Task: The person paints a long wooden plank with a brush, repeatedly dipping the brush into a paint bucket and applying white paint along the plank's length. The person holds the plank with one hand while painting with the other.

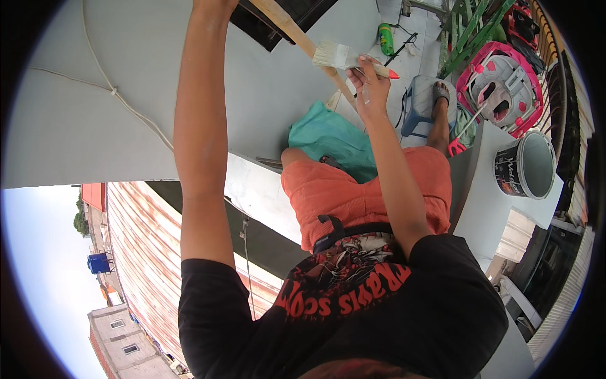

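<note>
The left fisheye camera on your head looks steeply down from close above your orange shorts (328, 189), taking in tiled floor (427, 60) beyond them and metal roofing (142, 234) to their left.

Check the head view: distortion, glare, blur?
Head view: black vignetted corners; rust-streaked corrugated metal roof bows, seemingly from the fisheye; pale blue sky nearly washes out; red-tipped, pale-bristled paintbrush in the bare right hand looks reasonably sharp.

the paintbrush (344, 57) is left of the stool (420, 101), the bucket (525, 167) farther right on the ledge (480, 202).
</note>
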`<state>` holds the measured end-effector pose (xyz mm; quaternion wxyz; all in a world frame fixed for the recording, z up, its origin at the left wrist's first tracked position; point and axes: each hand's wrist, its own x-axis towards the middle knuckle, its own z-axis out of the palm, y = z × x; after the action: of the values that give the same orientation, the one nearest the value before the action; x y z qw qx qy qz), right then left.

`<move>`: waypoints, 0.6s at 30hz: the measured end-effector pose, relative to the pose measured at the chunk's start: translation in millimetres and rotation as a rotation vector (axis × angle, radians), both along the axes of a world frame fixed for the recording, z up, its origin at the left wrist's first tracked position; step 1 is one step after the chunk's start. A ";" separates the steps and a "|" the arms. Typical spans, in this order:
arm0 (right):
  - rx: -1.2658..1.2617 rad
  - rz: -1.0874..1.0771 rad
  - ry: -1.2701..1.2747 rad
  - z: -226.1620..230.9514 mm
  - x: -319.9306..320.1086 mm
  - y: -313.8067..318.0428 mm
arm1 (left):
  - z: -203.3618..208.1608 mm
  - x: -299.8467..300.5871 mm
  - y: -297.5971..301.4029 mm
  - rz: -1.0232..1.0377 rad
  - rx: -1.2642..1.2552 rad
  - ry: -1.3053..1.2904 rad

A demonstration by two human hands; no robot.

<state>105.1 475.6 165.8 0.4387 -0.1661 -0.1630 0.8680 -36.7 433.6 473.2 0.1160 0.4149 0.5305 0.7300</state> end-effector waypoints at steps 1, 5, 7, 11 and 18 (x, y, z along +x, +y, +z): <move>-0.005 -0.047 -0.082 -28.4 -1.4 4.1 | -2.1 -1.3 8.3 -0.023 -0.001 -0.009; 0.135 -0.233 -0.528 -105.5 8.0 25.7 | -7.8 -14.7 28.9 -0.143 -0.012 -0.052; 0.278 -0.324 -0.661 -79.0 7.8 18.4 | -2.2 -25.3 22.3 -0.105 -0.019 -0.047; 0.454 -0.252 -0.301 22.5 -7.5 14.6 | -6.4 -17.7 38.5 0.171 -0.025 0.035; 0.063 -0.054 0.070 14.9 -30.2 23.1 | -9.0 -17.6 33.7 0.390 0.048 0.045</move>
<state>74.9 498.6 180.7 0.4726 -0.1258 -0.1703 0.8555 -54.3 467.3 464.2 -0.0493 0.3232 0.5856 0.7417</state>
